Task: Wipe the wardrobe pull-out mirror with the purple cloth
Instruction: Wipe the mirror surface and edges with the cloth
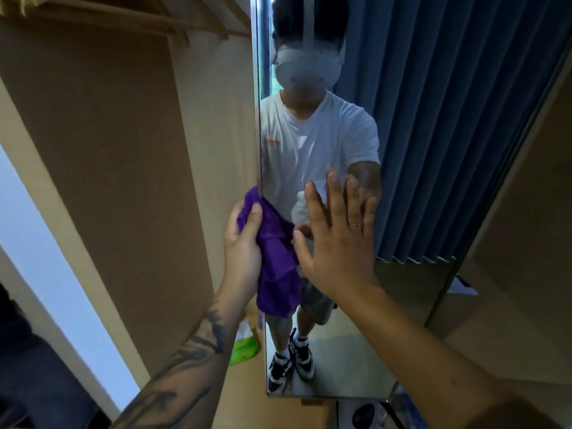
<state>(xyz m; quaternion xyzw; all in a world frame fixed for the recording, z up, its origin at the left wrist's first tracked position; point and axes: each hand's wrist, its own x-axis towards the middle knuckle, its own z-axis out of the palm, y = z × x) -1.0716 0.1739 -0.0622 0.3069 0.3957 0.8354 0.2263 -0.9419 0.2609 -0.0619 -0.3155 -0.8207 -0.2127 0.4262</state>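
Observation:
The tall pull-out mirror (411, 168) stands in front of me, slid out from the wooden wardrobe. My left hand (243, 249) grips the bunched purple cloth (275, 258) at the mirror's left edge, and the cloth hangs down over the glass. My right hand (337, 239) lies flat on the glass just right of the cloth, fingers spread and straight, with a ring on one finger. The glass reflects a person in a white shirt and a blue curtain.
The wardrobe's light wooden side panel (123, 156) runs along the left, with a hanging rail (130, 17) above. A green packet (244, 348) lies low beside the mirror's left edge. A pale door frame (46, 230) borders the far left.

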